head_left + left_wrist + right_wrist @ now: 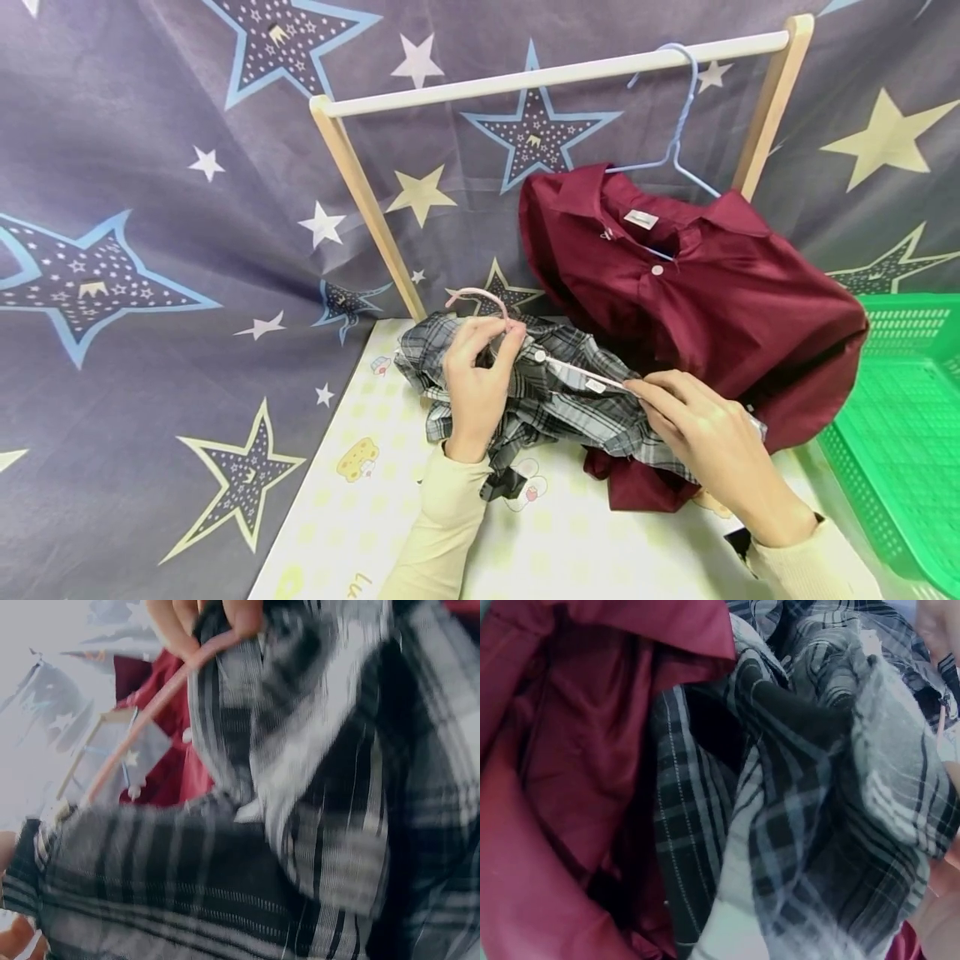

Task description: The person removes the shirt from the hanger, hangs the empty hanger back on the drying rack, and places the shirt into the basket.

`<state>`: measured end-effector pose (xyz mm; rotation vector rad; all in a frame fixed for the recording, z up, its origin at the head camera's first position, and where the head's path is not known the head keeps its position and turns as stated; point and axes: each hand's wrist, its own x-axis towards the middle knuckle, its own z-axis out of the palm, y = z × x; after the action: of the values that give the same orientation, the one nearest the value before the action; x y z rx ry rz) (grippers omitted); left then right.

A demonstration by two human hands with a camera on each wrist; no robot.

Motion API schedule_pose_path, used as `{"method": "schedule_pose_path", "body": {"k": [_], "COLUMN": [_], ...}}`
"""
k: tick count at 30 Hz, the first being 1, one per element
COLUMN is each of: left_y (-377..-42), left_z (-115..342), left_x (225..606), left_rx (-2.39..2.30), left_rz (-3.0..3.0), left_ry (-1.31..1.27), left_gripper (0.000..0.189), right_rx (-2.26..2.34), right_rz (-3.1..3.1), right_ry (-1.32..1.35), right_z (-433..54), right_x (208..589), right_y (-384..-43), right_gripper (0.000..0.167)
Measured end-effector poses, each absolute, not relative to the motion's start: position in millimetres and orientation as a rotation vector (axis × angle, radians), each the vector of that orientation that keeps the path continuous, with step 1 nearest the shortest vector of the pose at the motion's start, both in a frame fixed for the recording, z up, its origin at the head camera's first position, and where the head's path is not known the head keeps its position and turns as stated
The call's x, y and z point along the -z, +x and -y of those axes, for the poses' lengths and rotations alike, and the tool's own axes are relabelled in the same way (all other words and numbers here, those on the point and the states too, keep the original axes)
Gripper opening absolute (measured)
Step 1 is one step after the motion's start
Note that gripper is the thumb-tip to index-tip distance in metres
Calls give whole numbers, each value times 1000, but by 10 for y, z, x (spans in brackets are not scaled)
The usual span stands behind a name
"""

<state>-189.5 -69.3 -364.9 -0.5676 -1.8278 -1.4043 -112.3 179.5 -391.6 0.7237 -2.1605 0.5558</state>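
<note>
A pale pink wire hanger (573, 368) lies against a grey-and-black plaid shirt (558, 414), its hook pointing up and to the left. With thumb and fingers my left hand (480, 379) pinches the hanger just below the hook. My right hand (708, 433) grips the plaid shirt near the hanger's right end; its fingertips partly hide that end. The shirt lies bunched on the table, its collar loosely about the hanger. In the left wrist view, fingers (244, 615) hold the pink hanger bar, while plaid cloth fills most of the right wrist view.
Behind stands a rack with a white rail (555, 77) and wooden posts. A maroon shirt (697, 292) hangs from it on a blue hanger (678, 137), draping onto the table. At right is a green basket (862, 492). The tabletop (352, 500) has a light patterned cover.
</note>
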Motion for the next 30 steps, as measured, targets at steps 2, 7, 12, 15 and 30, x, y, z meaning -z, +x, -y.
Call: {"method": "schedule_pose_path", "body": {"k": [2, 7, 12, 15, 30], "left_y": [-1919, -1989, -2042, -2053, -2042], "left_z": [714, 775, 833, 859, 935], "left_x": [3650, 3667, 3675, 3669, 3620], "left_rx": [1399, 1406, 1405, 1411, 1339], "left_rz": [1827, 1807, 1790, 1796, 1840], "left_ry": [-570, -561, -566, -560, -319], "left_gripper": [8, 9, 11, 11, 19], "right_rx": [-553, -560, -553, -552, -633], "right_rz": [2153, 2147, 2163, 2176, 2266], "right_ry": [721, 692, 663, 660, 703], "right_z": [-1809, -1881, -1958, -1987, -2060], "right_x": [3925, 3941, 3967, 3978, 4089], "right_y": [-1111, -1110, -1077, -1055, -1026], "right_gripper": [38, 38, 41, 43, 39]}}
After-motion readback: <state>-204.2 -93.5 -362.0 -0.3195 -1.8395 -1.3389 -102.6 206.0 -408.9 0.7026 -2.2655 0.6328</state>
